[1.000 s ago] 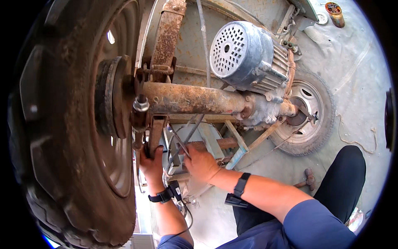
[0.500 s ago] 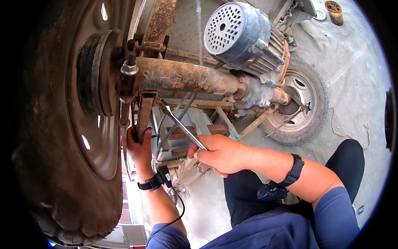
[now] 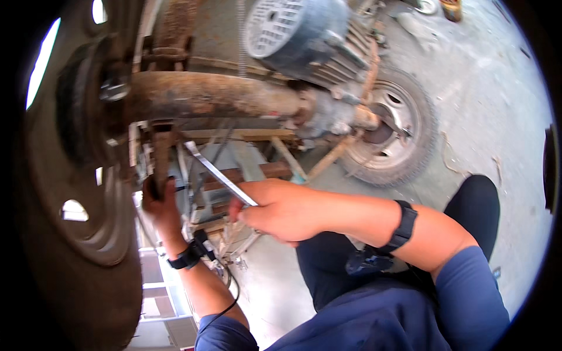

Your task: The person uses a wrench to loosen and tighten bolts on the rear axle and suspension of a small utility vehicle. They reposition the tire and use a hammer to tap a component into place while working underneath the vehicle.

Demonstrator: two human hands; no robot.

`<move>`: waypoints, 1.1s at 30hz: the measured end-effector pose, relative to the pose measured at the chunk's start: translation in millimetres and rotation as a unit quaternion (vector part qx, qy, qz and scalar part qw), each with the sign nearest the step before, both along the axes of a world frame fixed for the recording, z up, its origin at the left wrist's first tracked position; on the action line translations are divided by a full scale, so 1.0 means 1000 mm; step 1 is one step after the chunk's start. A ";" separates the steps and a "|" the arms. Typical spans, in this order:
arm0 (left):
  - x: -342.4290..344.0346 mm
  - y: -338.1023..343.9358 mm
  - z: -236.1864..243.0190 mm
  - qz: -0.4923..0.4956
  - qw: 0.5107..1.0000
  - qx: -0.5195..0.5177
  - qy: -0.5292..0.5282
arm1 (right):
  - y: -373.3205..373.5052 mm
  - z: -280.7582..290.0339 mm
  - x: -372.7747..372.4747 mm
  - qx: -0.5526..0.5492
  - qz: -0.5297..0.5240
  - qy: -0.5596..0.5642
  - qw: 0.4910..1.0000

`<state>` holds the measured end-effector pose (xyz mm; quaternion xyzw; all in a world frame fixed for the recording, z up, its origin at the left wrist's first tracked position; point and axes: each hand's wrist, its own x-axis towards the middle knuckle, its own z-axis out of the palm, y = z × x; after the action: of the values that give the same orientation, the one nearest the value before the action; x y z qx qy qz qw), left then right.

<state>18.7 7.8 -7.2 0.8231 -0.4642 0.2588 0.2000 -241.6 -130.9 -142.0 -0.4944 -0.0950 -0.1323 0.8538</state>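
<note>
In my right hand (image 3: 281, 212) is a shiny metal wrench (image 3: 219, 176), gripped near its lower end. The wrench slants up and left, its far head close beside a rusty metal bracket (image 3: 161, 153). My left hand (image 3: 162, 209) closes around the lower end of that bracket, thumb and fingers on either side; some fingers are hidden behind it. Above both hands runs a thick rusty axle tube (image 3: 216, 96), with a nut (image 3: 114, 90) near its left end, blurred by motion.
A large tyred wheel (image 3: 88, 292) fills the left side. A grey finned motor (image 3: 316, 35) sits on the axle, and a second wheel (image 3: 422, 126) stands at its right end. Wooden bars (image 3: 322, 161) lie beneath. On the floor is a cord (image 3: 448, 155); a jar (image 3: 451, 10) stands far right.
The whole scene has shifted left and slightly up in view, with some blur. Both hands keep their holds, and the wrench stays beside the bracket.
</note>
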 end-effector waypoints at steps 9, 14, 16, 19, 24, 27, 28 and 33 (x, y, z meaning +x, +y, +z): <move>0.010 -0.003 0.002 0.004 0.996 0.017 -0.092 | 0.014 0.001 0.003 -0.028 -0.062 -0.009 0.998; 0.025 -0.002 0.005 0.018 0.996 0.006 -0.092 | 0.026 0.008 0.017 -0.008 -0.111 -0.026 0.993; 0.031 0.002 0.008 0.019 0.997 0.010 -0.077 | 0.021 0.014 0.012 -0.025 -0.113 -0.026 0.993; 0.023 -0.001 0.003 -0.003 0.998 0.006 -0.062 | 0.011 0.018 0.010 -0.026 -0.036 -0.011 0.999; 0.015 -0.005 0.004 0.009 0.998 0.006 -0.061 | 0.009 0.022 0.018 -0.019 -0.032 0.011 0.999; 0.018 -0.003 0.005 0.018 0.998 0.008 -0.055 | 0.018 0.021 0.019 0.032 -0.072 -0.012 0.997; 0.020 -0.002 0.005 0.018 0.998 0.007 -0.055 | 0.021 0.021 0.019 0.043 -0.084 -0.022 0.995; 0.017 0.000 0.006 0.043 0.997 0.010 -0.067 | 0.051 0.011 0.056 -0.013 -0.262 -0.026 0.965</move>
<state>35.5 7.8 -1.4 0.8252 -0.4432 0.3168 0.1490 -185.2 -80.2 -131.3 -0.5094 0.0137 -0.3627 0.7802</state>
